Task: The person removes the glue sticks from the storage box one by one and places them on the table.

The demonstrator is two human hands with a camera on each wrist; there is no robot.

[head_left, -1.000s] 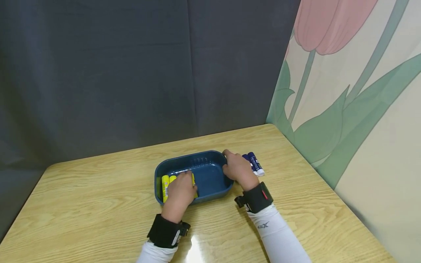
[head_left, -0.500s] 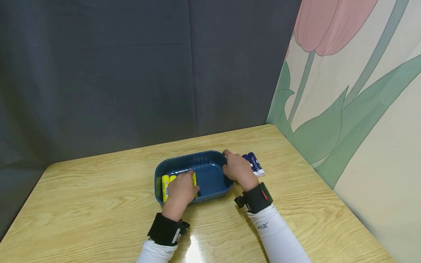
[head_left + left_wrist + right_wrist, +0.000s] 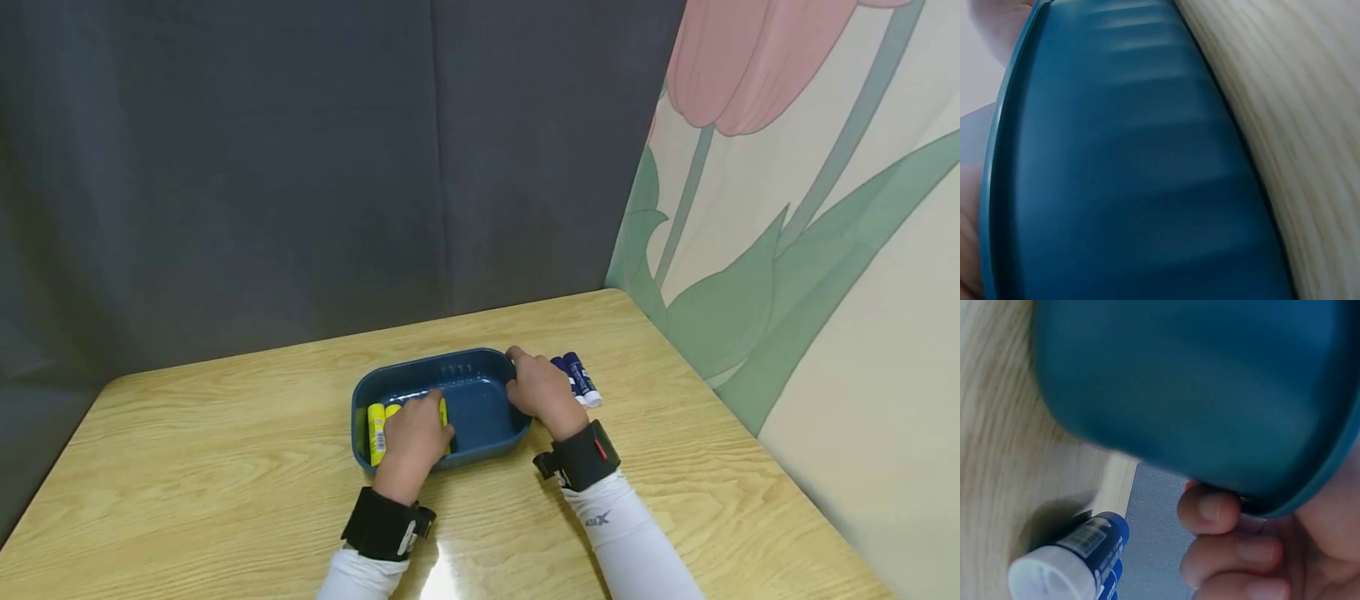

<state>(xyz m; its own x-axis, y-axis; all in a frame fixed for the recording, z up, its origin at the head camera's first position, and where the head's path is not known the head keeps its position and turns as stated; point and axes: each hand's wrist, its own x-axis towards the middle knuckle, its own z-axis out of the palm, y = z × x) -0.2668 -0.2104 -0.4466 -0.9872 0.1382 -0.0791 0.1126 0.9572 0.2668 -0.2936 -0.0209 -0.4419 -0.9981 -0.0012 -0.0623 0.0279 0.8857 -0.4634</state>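
Note:
A dark blue plastic basket [image 3: 483, 410] stands on the wooden table. Several yellow glue sticks [image 3: 377, 437] lie side by side in its left part, partly covered by my left hand [image 3: 414, 433]. That hand reaches in over the front rim, its fingers curled down on a yellow glue stick [image 3: 444, 414]; the fingertips are hidden. My right hand [image 3: 543, 388] grips the basket's right rim. In the right wrist view, its fingers [image 3: 1235, 550] curl under the rim. The left wrist view is mostly filled by the basket's outer wall [image 3: 1135, 156].
Two dark blue glue sticks with white ends [image 3: 582, 380] lie on the table [image 3: 225, 450] just right of the right hand. A dark curtain [image 3: 300, 167] hangs behind the table's back edge, and a flower-patterned wall [image 3: 825, 333] borders the right side.
My left hand has shifted very slightly to the right among the yellow glue sticks. The right hand keeps its hold on the basket's rim, and the view has tilted up slightly.

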